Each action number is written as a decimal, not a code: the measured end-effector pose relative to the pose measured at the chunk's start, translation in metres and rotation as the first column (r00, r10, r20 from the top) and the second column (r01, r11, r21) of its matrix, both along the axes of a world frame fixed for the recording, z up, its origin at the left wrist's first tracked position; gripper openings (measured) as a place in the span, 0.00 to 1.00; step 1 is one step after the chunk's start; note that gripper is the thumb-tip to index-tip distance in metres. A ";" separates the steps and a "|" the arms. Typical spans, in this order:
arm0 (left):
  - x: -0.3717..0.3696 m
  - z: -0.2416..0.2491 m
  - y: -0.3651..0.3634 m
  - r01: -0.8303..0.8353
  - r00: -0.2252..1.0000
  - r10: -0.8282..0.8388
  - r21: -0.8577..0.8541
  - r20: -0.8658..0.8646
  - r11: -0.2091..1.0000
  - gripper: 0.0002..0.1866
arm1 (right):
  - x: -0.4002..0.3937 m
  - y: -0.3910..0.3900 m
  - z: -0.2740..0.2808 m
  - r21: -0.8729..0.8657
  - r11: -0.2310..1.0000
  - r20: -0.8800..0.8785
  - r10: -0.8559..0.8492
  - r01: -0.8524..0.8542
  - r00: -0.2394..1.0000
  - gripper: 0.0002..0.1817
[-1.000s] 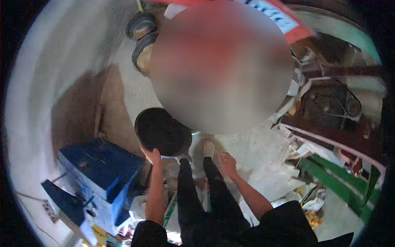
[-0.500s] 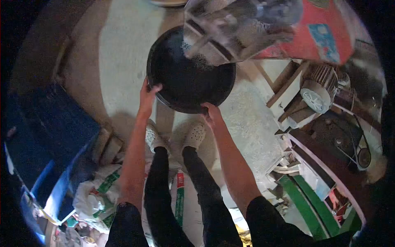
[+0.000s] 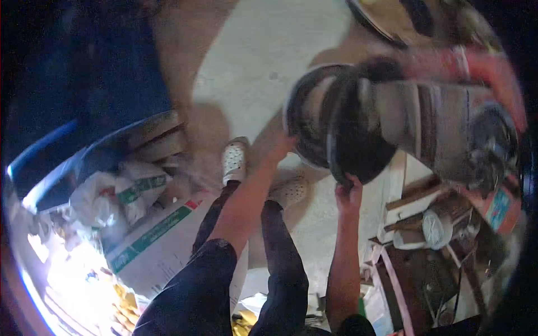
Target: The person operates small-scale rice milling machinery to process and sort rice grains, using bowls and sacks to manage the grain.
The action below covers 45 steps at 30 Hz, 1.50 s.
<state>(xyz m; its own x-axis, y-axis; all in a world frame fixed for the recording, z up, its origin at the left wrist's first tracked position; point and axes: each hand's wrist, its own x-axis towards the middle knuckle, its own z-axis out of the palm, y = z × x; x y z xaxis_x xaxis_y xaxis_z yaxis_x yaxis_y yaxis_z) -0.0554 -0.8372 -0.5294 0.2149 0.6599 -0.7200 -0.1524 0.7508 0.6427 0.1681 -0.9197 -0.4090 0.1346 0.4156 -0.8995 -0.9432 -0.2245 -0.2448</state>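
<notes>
Two round black basins are together under a machine's spout, one partly overlapping the other. My right hand (image 3: 348, 190) is closed on the lower rim of the front basin (image 3: 364, 143), which looks tilted and dark inside. Behind it and to the left is the second basin (image 3: 302, 115), with a paler patch inside. My left hand (image 3: 284, 144), blurred, is at this second basin's left rim, with its fingers seemingly curled on the edge. The machine's spout (image 3: 398, 115) hides the right side of the front basin.
A red machine body (image 3: 437, 64) stands at upper right, with a motor (image 3: 437, 227) below it. Another round pan (image 3: 375, 22) lies at the top. Printed white sacks (image 3: 151, 241) lie lower left, near dark blue sheeting (image 3: 84, 73). My feet stand on the concrete floor (image 3: 246, 73).
The view has swung, so the basins and machine appear farther right. One basin was visible between my hands before; now two show, overlapping, with my hands on separate rims.
</notes>
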 end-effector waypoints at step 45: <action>-0.124 0.392 -0.275 -0.829 0.557 0.695 -0.259 -0.454 0.496 0.22 | 0.001 0.029 -0.199 -0.265 0.889 0.228 0.434 -0.373 0.872 0.24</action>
<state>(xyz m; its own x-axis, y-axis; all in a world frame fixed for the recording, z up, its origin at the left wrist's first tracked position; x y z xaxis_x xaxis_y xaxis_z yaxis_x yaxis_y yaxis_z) -0.1791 -1.1121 -0.1372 -0.4597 0.1022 -0.8822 -0.6784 0.6006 0.4231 0.1694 -0.8906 -0.6083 0.2481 0.2963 -0.9223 -0.6608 -0.6444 -0.3848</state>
